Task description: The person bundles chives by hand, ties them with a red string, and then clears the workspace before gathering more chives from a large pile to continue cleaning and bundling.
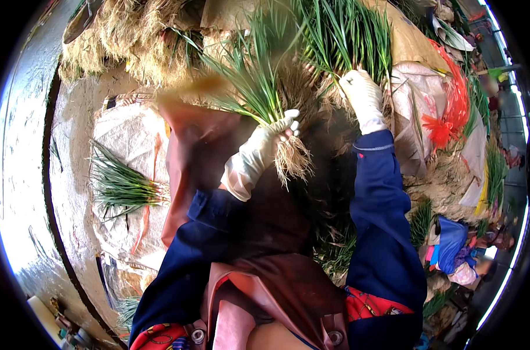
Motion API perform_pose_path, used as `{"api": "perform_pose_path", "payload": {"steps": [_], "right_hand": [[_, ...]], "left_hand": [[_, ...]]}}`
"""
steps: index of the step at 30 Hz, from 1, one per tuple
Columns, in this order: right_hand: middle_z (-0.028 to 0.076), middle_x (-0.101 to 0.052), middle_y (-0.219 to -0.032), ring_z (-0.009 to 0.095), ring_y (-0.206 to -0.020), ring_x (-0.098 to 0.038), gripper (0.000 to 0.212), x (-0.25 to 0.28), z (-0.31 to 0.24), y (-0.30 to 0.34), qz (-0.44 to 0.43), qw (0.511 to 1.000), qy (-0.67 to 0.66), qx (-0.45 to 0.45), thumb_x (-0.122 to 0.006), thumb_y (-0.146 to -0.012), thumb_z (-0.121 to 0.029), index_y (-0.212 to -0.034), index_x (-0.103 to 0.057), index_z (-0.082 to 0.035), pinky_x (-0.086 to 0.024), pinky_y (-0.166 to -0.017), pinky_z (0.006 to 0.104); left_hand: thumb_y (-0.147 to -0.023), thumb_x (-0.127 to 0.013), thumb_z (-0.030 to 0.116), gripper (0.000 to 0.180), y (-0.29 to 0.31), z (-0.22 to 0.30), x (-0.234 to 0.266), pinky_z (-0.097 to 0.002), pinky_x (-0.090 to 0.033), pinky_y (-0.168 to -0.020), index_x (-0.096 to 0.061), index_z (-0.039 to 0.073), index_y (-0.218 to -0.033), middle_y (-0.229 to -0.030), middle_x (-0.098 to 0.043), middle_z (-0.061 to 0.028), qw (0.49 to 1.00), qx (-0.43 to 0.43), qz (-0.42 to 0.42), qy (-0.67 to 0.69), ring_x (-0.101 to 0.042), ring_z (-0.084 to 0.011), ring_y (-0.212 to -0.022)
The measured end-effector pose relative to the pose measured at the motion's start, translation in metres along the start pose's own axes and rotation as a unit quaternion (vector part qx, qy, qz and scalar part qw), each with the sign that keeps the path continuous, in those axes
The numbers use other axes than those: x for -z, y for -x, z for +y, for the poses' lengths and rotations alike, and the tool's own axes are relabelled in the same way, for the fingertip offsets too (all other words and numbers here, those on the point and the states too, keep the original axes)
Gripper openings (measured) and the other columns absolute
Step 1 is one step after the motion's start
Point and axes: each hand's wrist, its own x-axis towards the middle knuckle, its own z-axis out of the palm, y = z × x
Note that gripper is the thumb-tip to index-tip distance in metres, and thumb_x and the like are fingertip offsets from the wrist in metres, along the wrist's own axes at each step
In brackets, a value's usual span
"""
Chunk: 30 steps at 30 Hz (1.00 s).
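Observation:
My left hand (269,140), in a white glove, grips a bunch of green onions (254,87) just above its pale roots, which hang below my fingers. The leaves fan up and to the left. My right hand (363,96), also gloved in white, reaches into the big heap of green onions (341,35) ahead and closes on stalks near their roots. Blue sleeves cover both forearms, and a brown apron (276,280) lies over my lap.
A tied bundle of green onions (122,188) lies on a white sack (125,140) at my left. Dry straw (125,35) is piled at the top left. A red mesh bag (452,105) and white sacks sit at the right, with more greens.

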Motion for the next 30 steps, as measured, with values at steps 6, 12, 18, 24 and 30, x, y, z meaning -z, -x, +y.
{"api": "perform_pose_path", "payload": {"steps": [6,12,18,24,30], "right_hand": [[0.005,-0.063,-0.083,0.014,-0.078,-0.057,0.017,0.037,-0.003,0.066,-0.423,0.874,-0.239,0.012,-0.07,-0.076,-0.018,-0.086,-0.065,-0.006,-0.046,-0.071,0.0298],[0.009,-0.064,-0.076,0.028,-0.071,-0.061,0.029,-0.011,0.008,0.026,-0.113,0.99,0.085,-0.001,-0.057,-0.081,-0.041,-0.084,-0.062,-0.013,-0.046,-0.065,0.0394],[0.007,-0.064,-0.079,0.019,-0.068,-0.062,0.025,0.002,-0.077,0.108,-0.145,0.966,-0.192,0.1,-0.065,-0.08,-0.031,-0.092,-0.063,-0.009,-0.048,-0.064,0.03],[-0.002,-0.059,-0.073,0.006,-0.067,-0.052,0.015,-0.045,-0.075,0.071,-0.193,0.761,-0.605,-0.134,-0.061,-0.086,-0.021,-0.079,-0.06,-0.007,-0.043,-0.061,0.0189],[-0.003,-0.059,-0.07,0.005,-0.063,-0.053,0.011,-0.049,-0.08,0.067,-0.239,0.682,-0.689,-0.06,-0.063,-0.084,-0.019,-0.078,-0.06,-0.01,-0.038,-0.055,0.0184]], "left_hand": [[-0.083,-0.062,0.014,0.03,0.004,0.004,0.006,-0.0198,-0.045,-0.067,-0.06,0.001,-0.111,-0.081,-0.062,0.0,0.997,-0.006,0.026,0.069,-0.054,-0.0071,-0.069],[-0.086,-0.059,0.012,0.029,-0.009,-0.005,-0.008,-0.0192,-0.044,-0.062,-0.059,0.001,-0.113,-0.08,-0.063,-0.0011,0.997,-0.001,0.021,0.072,-0.057,-0.0089,-0.07],[-0.082,-0.065,0.011,0.02,-0.012,0.001,0.0,-0.0192,-0.045,-0.062,-0.063,0.001,-0.099,-0.088,-0.067,-0.0061,0.995,0.066,0.062,0.029,-0.061,-0.0113,-0.076],[-0.083,-0.063,0.01,0.021,-0.007,-0.005,0.001,-0.0193,-0.046,-0.07,-0.063,-0.001,-0.1,-0.092,-0.067,-0.005,0.994,0.086,0.062,-0.008,-0.059,-0.0081,-0.076],[-0.084,-0.056,0.008,0.027,-0.002,-0.001,0.02,-0.0211,-0.047,-0.077,-0.06,-0.003,-0.109,-0.098,-0.065,-0.0051,0.984,0.11,-0.028,0.136,-0.059,-0.0097,-0.084]]}}
